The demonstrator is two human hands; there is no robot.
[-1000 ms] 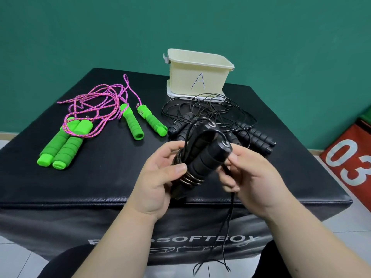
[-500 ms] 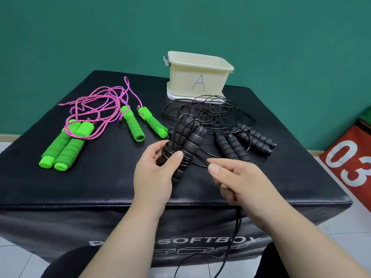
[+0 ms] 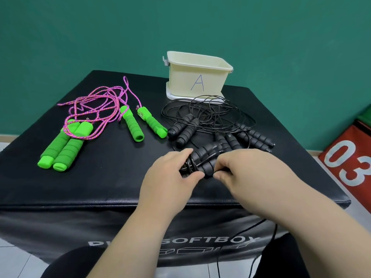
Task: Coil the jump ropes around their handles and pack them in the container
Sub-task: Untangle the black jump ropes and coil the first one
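My left hand (image 3: 168, 179) grips a pair of black foam handles (image 3: 206, 159) held side by side low over the black box top, with thin black cord wound round them. My right hand (image 3: 247, 169) pinches that cord beside the handles; the loose cord (image 3: 261, 233) hangs down over the box's front edge. Behind lie more black-handled ropes (image 3: 210, 121) in a tangle. At the left lie two green-handled ropes with pink cord (image 3: 96, 105). The cream container marked A (image 3: 198, 75) stands at the back.
Everything rests on a black padded box (image 3: 90, 183) against a green wall. A red box with white "03" (image 3: 349, 159) stands on the floor to the right. Green handles (image 3: 64, 145) lie near the left edge.
Both hands have come down and forward, bringing the handles from mid-air to just above the box top. My right hand has moved in close to the handles with the cord.
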